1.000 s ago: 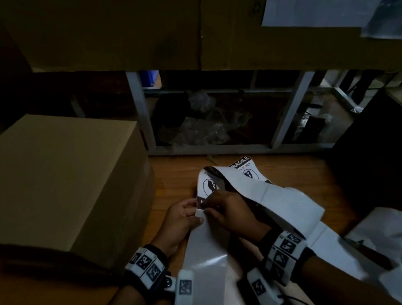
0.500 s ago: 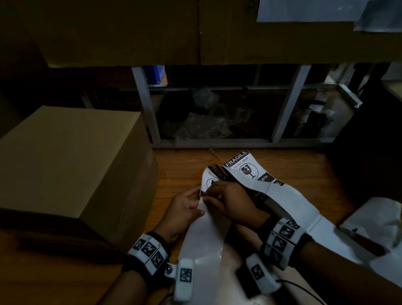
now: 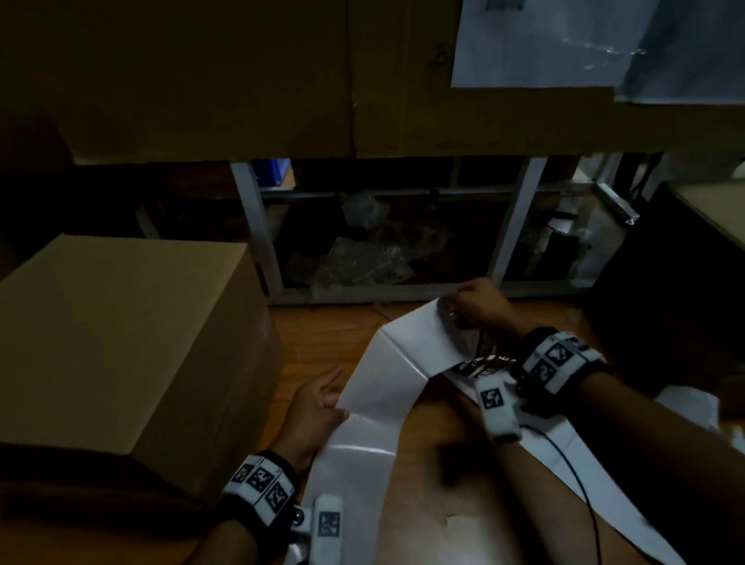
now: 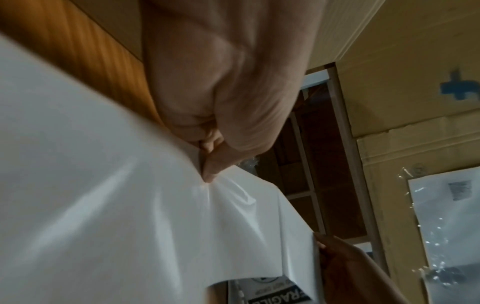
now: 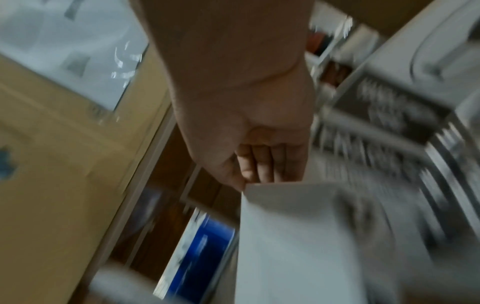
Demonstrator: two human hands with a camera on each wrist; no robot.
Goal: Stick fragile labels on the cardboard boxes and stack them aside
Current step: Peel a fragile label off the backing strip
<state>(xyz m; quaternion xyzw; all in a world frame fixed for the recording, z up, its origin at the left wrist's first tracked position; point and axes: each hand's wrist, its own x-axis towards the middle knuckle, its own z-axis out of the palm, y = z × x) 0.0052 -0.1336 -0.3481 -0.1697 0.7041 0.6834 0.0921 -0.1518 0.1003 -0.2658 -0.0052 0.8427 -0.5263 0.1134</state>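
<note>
right hand (image 3: 479, 307) pinches the label strip (image 3: 412, 359); left hand (image 4: 221, 115) pinches its glossy backing; print mostly hidden, right wrist view blurred.

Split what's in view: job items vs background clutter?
Job:
- label strip
- fragile label
- cardboard box
- left hand, pinching the strip
- right hand, pulling the strip's end

Lying about:
- crumpled white paper
- metal shelf frame
- blue bin
</note>
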